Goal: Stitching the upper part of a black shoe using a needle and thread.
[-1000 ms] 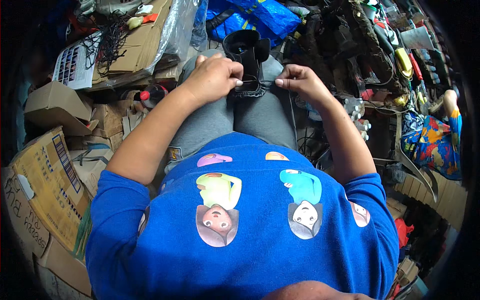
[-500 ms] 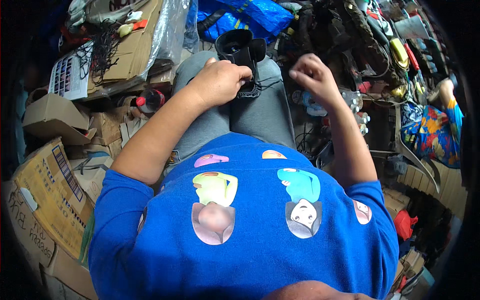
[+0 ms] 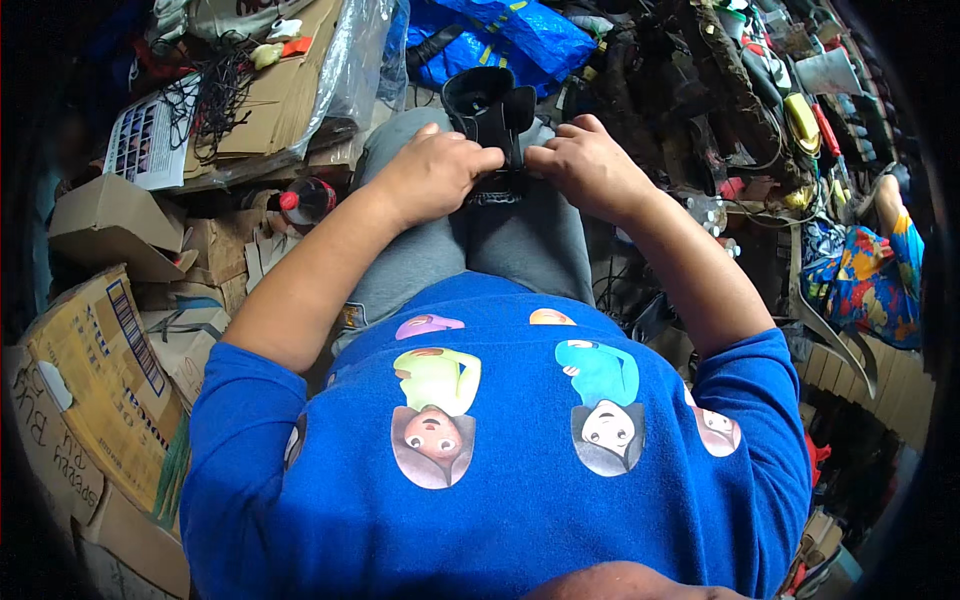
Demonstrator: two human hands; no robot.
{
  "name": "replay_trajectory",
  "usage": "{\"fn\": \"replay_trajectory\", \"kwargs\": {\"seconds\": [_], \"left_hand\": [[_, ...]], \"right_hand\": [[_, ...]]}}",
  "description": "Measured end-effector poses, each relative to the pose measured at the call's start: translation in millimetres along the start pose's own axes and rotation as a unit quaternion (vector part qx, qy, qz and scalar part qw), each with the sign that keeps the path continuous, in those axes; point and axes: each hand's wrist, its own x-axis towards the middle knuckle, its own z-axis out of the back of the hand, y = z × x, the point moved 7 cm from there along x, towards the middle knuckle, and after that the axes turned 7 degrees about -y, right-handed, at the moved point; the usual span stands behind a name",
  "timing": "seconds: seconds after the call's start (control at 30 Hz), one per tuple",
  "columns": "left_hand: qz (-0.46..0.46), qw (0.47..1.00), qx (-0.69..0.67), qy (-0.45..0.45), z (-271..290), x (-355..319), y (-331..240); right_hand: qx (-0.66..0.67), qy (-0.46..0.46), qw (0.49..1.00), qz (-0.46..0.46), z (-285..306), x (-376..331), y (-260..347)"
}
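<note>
Across my lap, between my knees, rests a black boot (image 3: 490, 122), its round opening and a raised flap facing away from me. My left hand (image 3: 438, 175) is closed at the boot's left side, with the fingertips against its near part. On the opposite side my right hand (image 3: 585, 168) is curled closed, fingertips close to the boot's right edge. What the right fingers pinch is too small and hidden to make out. A pale stitched-looking edge shows on the boot below my hands.
Flattened cardboard (image 3: 285, 100) with plastic wrap and tangled black cord lies at the left. A red-capped bottle (image 3: 305, 200) stands by my left thigh, near an open carton (image 3: 115, 225). A blue tarp (image 3: 500, 45) lies ahead. Curved blades (image 3: 840, 335) and cluttered tools fill the right.
My right hand has come in leftward from out beside my knee to the boot's right edge. My left hand stays at the boot. The view has shifted slightly.
</note>
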Motion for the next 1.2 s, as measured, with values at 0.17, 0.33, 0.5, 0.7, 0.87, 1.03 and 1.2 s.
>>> {"fn": "replay_trajectory", "kwargs": {"seconds": [0.17,0.33,0.5,0.7,0.87,1.03,1.2], "left_hand": [[0.045,0.995,0.065,-0.068,49.3,-57.3,36.0],[0.215,0.889,-0.357,-0.191,98.4,-56.4,40.1],[0.017,0.744,-0.663,-0.083,58.7,9.4,-40.9],[0.314,0.831,-0.382,-0.254,103.9,-102.8,73.6],[0.231,0.789,-0.369,-0.434,238.2,-209.0,129.0],[0.166,0.946,-0.195,-0.200,96.1,-40.6,40.7],[0.064,0.987,-0.140,-0.041,9.4,35.3,10.2]], "right_hand": [[-0.037,0.020,0.993,-0.109,-13.6,-59.5,-66.8],[0.595,-0.224,0.682,-0.361,2.9,-82.7,-114.0],[0.852,-0.184,0.473,-0.130,32.3,12.7,-26.6],[0.352,0.102,0.896,-0.249,5.0,-73.2,-63.2],[0.077,0.090,0.911,-0.394,-12.8,-223.2,-174.3],[0.333,0.002,0.870,-0.363,-11.8,-96.1,-95.2],[0.388,-0.056,0.894,-0.219,-13.6,-13.8,-59.1]]}}
